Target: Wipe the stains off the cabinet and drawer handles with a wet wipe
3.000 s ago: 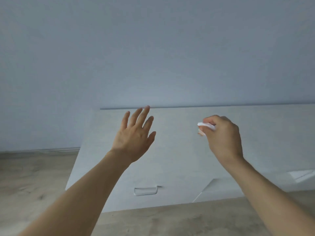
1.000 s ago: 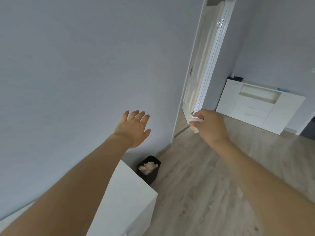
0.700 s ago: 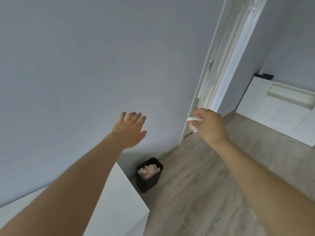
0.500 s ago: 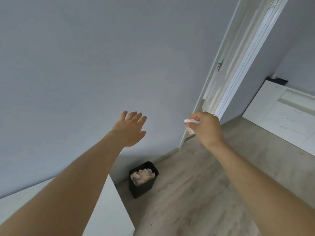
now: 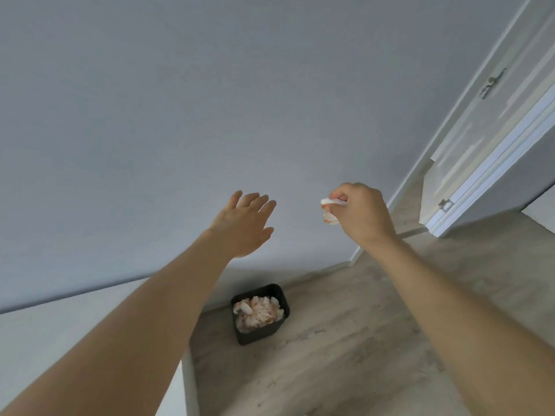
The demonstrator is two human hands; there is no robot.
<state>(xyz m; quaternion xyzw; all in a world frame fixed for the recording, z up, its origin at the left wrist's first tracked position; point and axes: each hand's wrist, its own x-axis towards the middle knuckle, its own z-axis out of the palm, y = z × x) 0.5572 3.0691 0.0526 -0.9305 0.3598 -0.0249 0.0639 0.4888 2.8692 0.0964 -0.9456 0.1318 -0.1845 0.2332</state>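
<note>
Crumpled orange-stained wet wipe (image 5: 329, 211) pinched in right hand (image 5: 362, 214) above square black bin (image 5: 260, 313)

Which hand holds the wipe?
The right hand, closed around the stained wipe; the left hand is open and empty.

A pale wood-look floor (image 5: 345, 340) runs from the lower centre toward two o'clock, meeting a grey wall along a low skirting. Directly on it stands a small black bin (image 5: 264, 331), close to the wall, filled to its rim with crumpled white wipes stained orange (image 5: 258, 312). At seven o'clock, a white cabinet's (image 5: 45, 340) base meets the boards.
</note>
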